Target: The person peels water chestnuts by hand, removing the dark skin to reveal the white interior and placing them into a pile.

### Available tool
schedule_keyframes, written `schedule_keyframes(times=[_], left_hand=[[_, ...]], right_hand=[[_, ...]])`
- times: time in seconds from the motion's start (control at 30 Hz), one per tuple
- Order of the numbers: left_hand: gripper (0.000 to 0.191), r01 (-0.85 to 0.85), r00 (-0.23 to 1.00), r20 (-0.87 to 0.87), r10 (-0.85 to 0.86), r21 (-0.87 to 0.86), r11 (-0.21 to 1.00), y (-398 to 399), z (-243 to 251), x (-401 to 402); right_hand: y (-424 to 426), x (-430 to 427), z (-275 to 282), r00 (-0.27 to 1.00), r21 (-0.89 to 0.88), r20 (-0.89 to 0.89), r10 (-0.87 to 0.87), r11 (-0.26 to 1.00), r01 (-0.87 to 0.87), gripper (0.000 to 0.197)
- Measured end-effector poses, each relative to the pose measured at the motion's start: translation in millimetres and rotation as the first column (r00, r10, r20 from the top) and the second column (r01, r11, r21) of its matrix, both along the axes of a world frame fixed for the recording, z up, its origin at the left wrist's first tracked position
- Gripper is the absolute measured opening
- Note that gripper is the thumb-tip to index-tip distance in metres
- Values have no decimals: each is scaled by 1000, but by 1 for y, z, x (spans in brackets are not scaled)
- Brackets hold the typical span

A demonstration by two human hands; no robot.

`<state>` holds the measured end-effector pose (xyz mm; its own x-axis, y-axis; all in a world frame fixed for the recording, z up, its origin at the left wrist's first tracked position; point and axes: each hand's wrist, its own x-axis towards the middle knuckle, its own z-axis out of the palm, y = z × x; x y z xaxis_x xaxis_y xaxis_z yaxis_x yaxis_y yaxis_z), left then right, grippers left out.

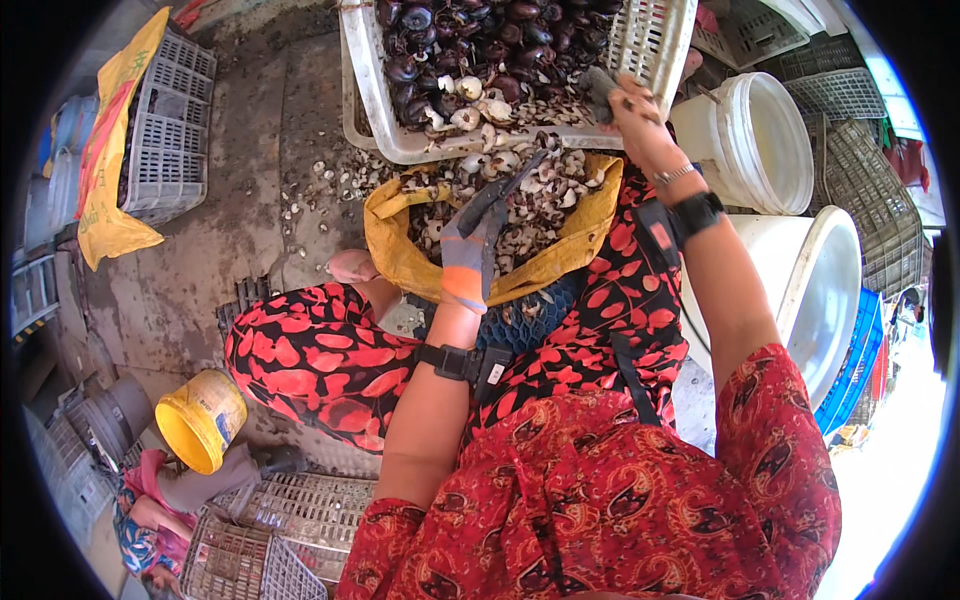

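Observation:
My left hand (480, 217), in a grey glove with dark fingertips and an orange cuff, is over a yellow woven sack (390, 247) with its rim turned down. Pale and brown scraps and some whitish bulbs (504, 160) fill the sack's mouth. Something thin and dark extends past the fingers; whether it is held is unclear. My right hand (634, 109), with dark coverings on some fingers, is at the near right corner of a white plastic crate (649, 45). Dark purple bulbs (510, 45) fill the crate, with several paler ones near its front edge. What its fingers hold is unclear.
White buckets (769, 142) and a large white tub (821, 300) stand at right. Stacked crates (870, 202) are beyond them. At left are a grey crate (169, 127) and a yellow bucket (202, 420). Another person (161, 517) is at lower left.

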<state>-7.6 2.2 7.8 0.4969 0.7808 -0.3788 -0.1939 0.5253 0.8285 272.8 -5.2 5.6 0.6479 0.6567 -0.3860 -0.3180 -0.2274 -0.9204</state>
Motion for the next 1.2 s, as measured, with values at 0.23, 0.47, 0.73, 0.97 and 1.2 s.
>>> schedule_keyframes(times=[0.23,0.47,0.73,0.97,1.2], left_hand=[[31,13,998,-57,-12,18,1000,1,-4,17],[32,-33,999,-28,33,-3,999,3,1,10],[33,118,977,209,-43,-359,926,-7,10,16],[26,284,942,116,-314,217,934,-5,-3,1],[32,293,952,47,-304,156,943,-1,0,-2]], right_hand=[[51,95,-85,525,-213,781,339,934,-286,18],[16,57,-41,163,-150,963,216,928,-340,21],[-71,-101,60,158,-387,816,556,728,-566,31],[-76,-130,15,826,99,196,529,827,-553,39],[-83,-116,48,526,-94,669,525,762,-641,21]])
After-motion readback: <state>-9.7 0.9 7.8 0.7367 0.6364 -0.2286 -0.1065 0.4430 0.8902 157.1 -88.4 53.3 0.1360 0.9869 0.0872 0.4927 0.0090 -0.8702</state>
